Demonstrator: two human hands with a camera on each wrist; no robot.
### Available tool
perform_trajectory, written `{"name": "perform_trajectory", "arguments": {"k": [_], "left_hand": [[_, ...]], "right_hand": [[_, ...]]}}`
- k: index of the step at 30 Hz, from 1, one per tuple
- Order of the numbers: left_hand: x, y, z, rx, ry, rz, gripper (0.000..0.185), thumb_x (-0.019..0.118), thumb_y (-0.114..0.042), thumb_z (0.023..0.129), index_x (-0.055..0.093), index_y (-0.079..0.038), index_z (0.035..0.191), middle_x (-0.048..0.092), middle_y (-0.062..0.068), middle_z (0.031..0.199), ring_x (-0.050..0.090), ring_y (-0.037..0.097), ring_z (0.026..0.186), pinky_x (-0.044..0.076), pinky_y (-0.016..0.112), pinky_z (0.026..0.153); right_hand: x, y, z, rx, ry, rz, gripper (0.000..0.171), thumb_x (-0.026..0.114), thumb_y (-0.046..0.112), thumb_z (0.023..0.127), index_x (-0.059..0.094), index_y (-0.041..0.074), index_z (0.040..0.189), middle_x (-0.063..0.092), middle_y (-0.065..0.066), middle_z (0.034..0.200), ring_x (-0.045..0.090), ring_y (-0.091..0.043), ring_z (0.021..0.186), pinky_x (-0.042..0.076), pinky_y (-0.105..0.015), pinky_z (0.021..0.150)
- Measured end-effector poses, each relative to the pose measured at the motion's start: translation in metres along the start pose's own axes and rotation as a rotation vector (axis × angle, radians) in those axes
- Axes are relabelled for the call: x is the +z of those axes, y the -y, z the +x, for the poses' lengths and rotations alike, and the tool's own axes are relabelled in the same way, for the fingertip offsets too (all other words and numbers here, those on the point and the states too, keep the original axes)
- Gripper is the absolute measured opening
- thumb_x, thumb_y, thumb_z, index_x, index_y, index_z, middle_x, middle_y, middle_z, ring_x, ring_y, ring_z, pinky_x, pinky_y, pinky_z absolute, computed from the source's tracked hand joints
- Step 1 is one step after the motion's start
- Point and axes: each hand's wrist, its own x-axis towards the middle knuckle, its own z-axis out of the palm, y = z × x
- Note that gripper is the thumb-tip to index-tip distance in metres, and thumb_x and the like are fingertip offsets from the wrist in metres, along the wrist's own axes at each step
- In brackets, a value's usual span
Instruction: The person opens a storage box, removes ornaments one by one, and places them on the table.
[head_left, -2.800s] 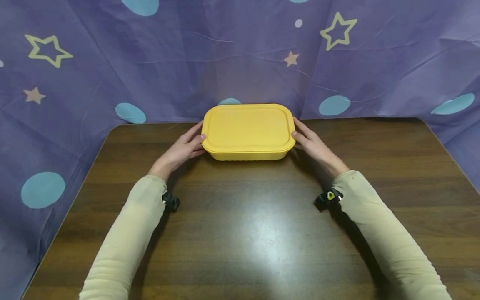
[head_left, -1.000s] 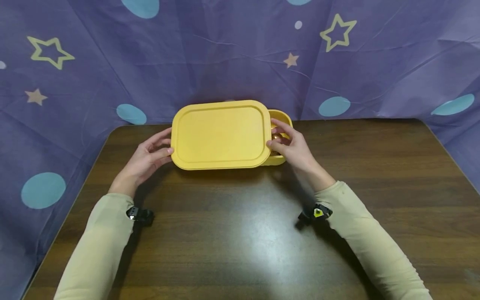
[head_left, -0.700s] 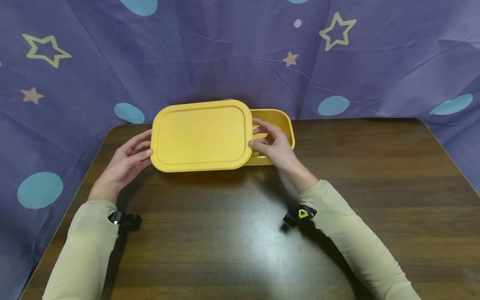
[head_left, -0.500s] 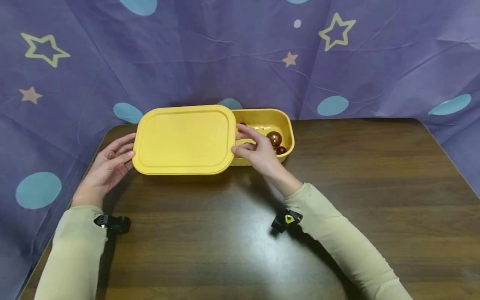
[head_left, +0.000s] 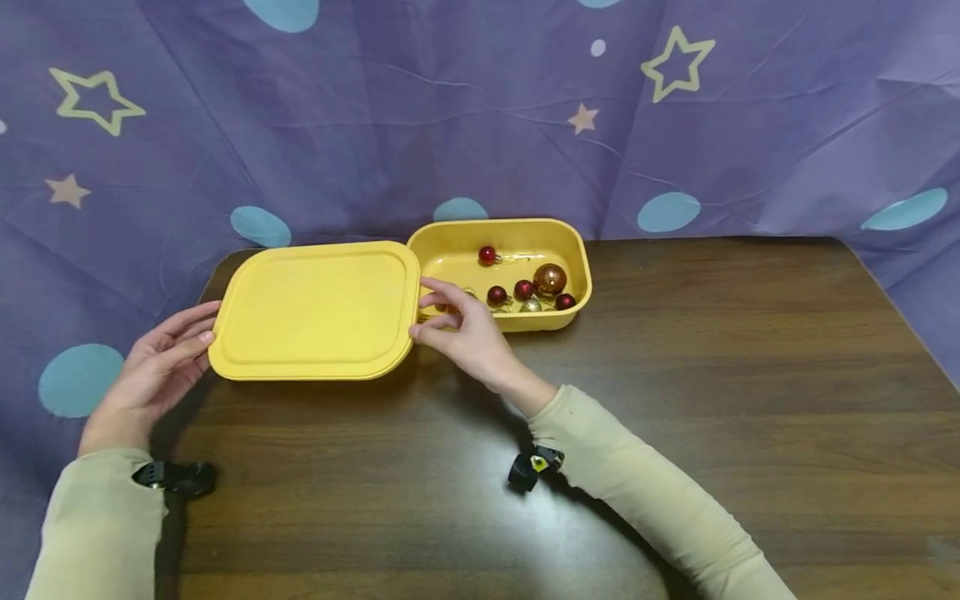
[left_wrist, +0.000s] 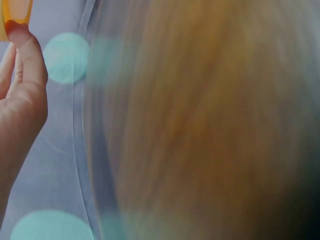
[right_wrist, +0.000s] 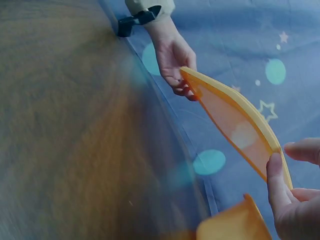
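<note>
Lid (head_left: 315,312): yellow, left of centre in the head view, held up off the table (head_left: 675,392); its underside shows in the right wrist view.
Left hand (head_left: 159,362): grasping the lid's left end, thumb at the edge.
Right hand (head_left: 471,337): grasping the lid's right end.
Box (head_left: 543,322): yellow, upper centre, uncovered, on the table; I cannot tell whether the lid touches it.
Baubles (head_left: 524,289): in the box, several small red ones, a bigger brown one toward its right end.
Cloth (head_left: 480,125): purple with stars and blue dots, across the top of the frame.
</note>
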Motion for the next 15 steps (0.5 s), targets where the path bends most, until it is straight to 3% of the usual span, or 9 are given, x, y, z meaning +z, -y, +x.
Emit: {"name": "perform_trajectory", "arguments": {"k": [5,12,15], "left_hand": [[-0.011,-0.006,-0.011,-0.012,-0.035,-0.012,0.045,0.030,0.022,0.095,0.053,0.008,0.132,0.064,0.019,0.120,0.063,0.025,0.106,0.054,0.032,0.082],[-0.026,-0.014,-0.024,-0.063,-0.039,0.180,0.046,0.033,0.018,0.097,0.055,0.000,0.133,0.066,0.011,0.118,0.064,0.018,0.104,0.054,0.027,0.079],[-0.034,-0.015,-0.029,-0.097,-0.054,0.266,0.046,0.036,0.016,0.098,0.056,-0.005,0.133,0.067,0.006,0.117,0.064,0.015,0.103,0.053,0.024,0.079]], "right_hand": [[0.016,-0.002,-0.003,0.003,0.054,0.014,0.065,0.069,-0.002,0.084,0.043,0.005,0.144,0.055,-0.012,0.121,0.067,-0.019,0.088,0.054,-0.027,0.074],[0.034,-0.003,-0.006,0.000,0.125,0.048,0.070,0.069,-0.006,0.084,0.037,0.002,0.146,0.049,-0.011,0.128,0.066,-0.015,0.086,0.055,-0.028,0.077],[0.039,-0.006,-0.006,0.023,0.164,-0.001,0.073,0.069,-0.005,0.084,0.034,0.003,0.148,0.048,-0.010,0.130,0.066,-0.012,0.084,0.054,-0.025,0.075]]}}
